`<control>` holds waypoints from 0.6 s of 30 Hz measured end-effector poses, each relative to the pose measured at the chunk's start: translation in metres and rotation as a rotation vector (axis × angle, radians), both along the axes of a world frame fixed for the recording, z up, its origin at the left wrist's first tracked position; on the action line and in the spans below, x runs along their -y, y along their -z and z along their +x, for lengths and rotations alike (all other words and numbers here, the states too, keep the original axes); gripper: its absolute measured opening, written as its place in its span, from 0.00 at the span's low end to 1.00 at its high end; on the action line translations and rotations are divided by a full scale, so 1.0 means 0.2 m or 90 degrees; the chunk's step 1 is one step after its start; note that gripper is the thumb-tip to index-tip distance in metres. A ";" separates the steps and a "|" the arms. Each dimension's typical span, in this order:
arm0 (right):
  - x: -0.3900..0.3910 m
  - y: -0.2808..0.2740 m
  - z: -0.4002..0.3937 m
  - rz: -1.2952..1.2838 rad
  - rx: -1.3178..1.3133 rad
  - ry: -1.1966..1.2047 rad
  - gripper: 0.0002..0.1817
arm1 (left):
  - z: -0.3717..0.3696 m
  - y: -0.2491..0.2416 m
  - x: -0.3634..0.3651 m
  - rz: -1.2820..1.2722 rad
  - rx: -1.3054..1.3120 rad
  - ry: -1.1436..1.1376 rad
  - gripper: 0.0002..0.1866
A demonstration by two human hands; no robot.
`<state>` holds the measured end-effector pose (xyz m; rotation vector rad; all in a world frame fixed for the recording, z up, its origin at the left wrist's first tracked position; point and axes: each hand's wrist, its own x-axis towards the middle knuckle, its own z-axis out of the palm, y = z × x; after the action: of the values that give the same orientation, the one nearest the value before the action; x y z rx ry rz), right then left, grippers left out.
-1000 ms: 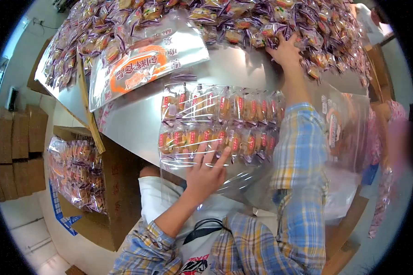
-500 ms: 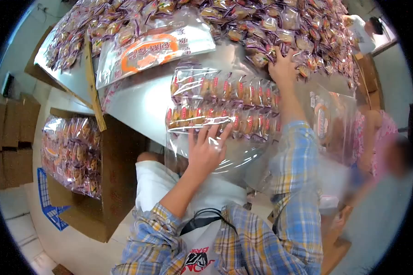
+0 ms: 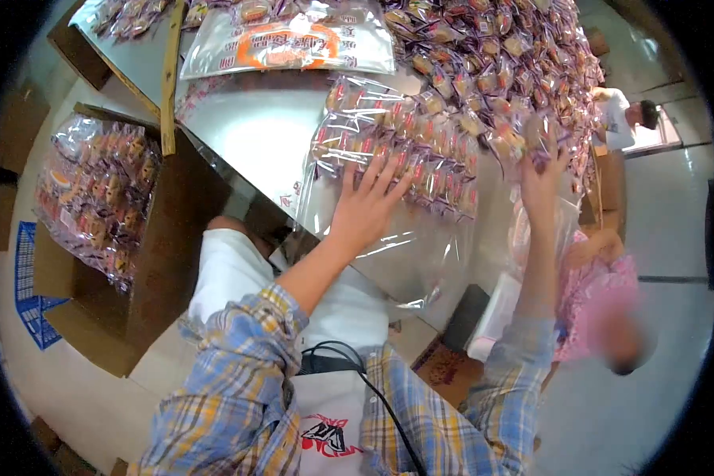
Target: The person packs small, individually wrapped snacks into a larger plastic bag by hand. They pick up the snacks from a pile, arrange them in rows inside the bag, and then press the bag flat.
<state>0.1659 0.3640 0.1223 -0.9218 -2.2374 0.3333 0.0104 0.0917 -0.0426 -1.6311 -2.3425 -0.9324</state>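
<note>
A clear plastic bag point(image 3: 420, 266) lies at the table's near edge, with two rows of small wrapped cakes point(image 3: 440, 184) inside its upper part. My left hand point(image 3: 369, 202) rests on the bag with fingers spread flat, the fingertips on the nearer row. To the right, my right hand point(image 3: 541, 178) has its fingers closed around purple-edged wrapped cakes point(image 3: 541, 136), beside the big pile of similar cakes point(image 3: 484, 59). Part of the grip is hidden behind the wrappers.
A stack of printed bags point(image 3: 289, 49) lies at the back left, near a wooden strip point(image 3: 169, 87). An open carton point(image 3: 166, 262) at left holds a filled bag point(image 3: 95, 194), with a blue crate point(image 3: 28, 278) beside it. People in pink point(image 3: 599, 289) and white point(image 3: 611, 115) are at right.
My right hand has come away from the pile toward the right and nearer, with wrapped cakes in it. My left hand stays on the bag. The head view has shifted.
</note>
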 end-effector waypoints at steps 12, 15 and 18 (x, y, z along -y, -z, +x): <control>0.85 0.32 0.64 -0.649 -0.360 -0.182 0.26 | 0.05 -0.16 -0.08 0.022 -0.007 0.050 0.33; 0.99 0.48 0.68 -0.490 -0.172 -0.276 0.27 | 0.11 -0.14 0.14 0.024 0.011 0.069 0.30; 1.37 0.26 0.50 -0.822 -0.360 -0.252 0.29 | 0.09 -0.21 0.33 0.034 0.168 0.132 0.28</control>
<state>0.2658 0.0899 0.0711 -0.7569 -1.4738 2.0645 0.0285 0.0264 -0.0011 -1.8585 -2.3128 -1.3134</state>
